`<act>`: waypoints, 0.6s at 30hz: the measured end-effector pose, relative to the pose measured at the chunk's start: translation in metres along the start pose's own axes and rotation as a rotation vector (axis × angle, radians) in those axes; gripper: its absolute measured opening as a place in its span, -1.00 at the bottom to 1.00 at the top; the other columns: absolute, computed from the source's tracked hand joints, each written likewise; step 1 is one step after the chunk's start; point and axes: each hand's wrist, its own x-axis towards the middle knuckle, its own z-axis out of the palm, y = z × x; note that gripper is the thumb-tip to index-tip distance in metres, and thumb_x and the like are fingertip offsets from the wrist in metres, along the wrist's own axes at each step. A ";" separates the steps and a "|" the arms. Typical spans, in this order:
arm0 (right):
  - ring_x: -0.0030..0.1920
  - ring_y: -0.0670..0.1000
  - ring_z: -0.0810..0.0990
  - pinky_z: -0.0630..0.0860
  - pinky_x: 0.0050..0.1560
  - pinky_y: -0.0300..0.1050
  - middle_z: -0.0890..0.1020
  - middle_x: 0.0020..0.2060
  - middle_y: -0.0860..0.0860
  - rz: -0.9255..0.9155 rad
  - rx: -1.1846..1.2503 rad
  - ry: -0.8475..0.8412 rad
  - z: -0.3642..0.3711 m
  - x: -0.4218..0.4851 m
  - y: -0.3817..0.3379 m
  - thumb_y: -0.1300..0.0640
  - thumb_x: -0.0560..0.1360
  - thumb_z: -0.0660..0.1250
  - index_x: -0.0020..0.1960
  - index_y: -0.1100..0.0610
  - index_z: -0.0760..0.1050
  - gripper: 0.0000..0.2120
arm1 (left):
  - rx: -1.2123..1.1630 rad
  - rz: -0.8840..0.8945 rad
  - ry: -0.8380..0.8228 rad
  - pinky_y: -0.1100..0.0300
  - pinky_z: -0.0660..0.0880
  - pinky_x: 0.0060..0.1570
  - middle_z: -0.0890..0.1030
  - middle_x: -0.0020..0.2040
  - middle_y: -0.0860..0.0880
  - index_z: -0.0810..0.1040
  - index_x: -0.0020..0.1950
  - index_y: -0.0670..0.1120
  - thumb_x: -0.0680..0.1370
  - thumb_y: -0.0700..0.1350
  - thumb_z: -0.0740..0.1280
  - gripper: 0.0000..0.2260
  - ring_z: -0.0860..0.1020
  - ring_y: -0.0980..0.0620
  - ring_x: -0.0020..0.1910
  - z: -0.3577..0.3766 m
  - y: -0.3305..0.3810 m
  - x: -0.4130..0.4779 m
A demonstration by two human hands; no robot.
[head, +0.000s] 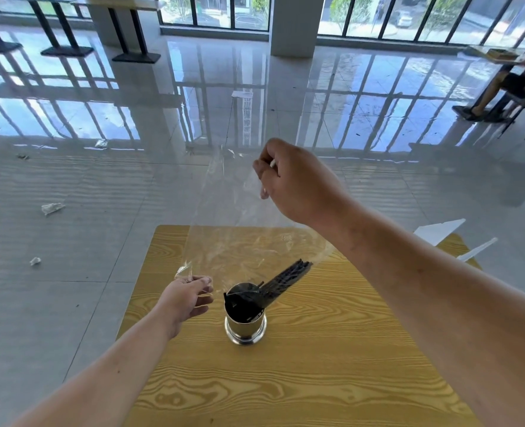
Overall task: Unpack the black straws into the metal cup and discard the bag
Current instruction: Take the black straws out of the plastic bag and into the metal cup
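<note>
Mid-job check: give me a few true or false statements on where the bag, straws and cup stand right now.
1. The right hand holds the clear plastic bag up by its top end. True.
2. The metal cup lies on its side. False: it stands upright on the wooden table.
3. The black straws lean out of the cup, upper ends in the bag. True.
4. The left hand grips the cup. False: its fingers pinch the bag's lower edge beside it.
</note>
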 end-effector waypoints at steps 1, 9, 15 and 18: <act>-0.28 -0.01 0.62 0.45 -0.31 -0.12 0.71 -0.19 -0.04 -0.002 -0.002 -0.002 0.001 0.000 -0.002 -0.04 0.73 0.26 0.00 0.02 0.50 -0.81 | -0.005 -0.002 0.000 0.08 0.65 -0.19 0.73 0.02 -0.11 0.65 0.19 -0.13 0.68 -0.08 0.39 -0.84 0.73 -0.02 -0.15 0.000 0.000 0.000; -0.24 0.00 0.66 0.55 -0.26 -0.07 0.72 -0.20 -0.03 -0.003 -0.006 -0.025 0.009 0.000 -0.010 -0.04 0.73 0.26 0.00 0.02 0.50 -0.81 | -0.022 0.002 0.021 0.09 0.66 -0.17 0.77 -0.09 -0.02 0.67 0.18 -0.10 0.68 -0.04 0.39 -0.83 0.73 0.04 -0.20 -0.003 0.000 0.001; -0.24 0.00 0.65 0.53 -0.28 -0.09 0.72 -0.19 -0.03 -0.016 -0.029 -0.007 0.001 0.002 -0.020 -0.04 0.73 0.26 0.02 0.03 0.51 -0.80 | -0.026 0.030 0.015 0.08 0.66 -0.14 0.77 -0.14 0.03 0.67 0.19 -0.08 0.68 -0.04 0.38 -0.84 0.73 0.03 -0.17 -0.005 0.000 0.003; -0.24 -0.01 0.64 0.49 -0.29 -0.12 0.72 -0.19 -0.04 -0.017 -0.035 -0.018 -0.002 0.002 -0.024 -0.04 0.74 0.25 0.02 0.04 0.51 -0.81 | -0.021 0.022 0.011 0.08 0.65 -0.14 0.78 -0.11 0.02 0.67 0.18 -0.06 0.68 -0.03 0.38 -0.84 0.73 0.00 -0.14 -0.005 0.000 0.003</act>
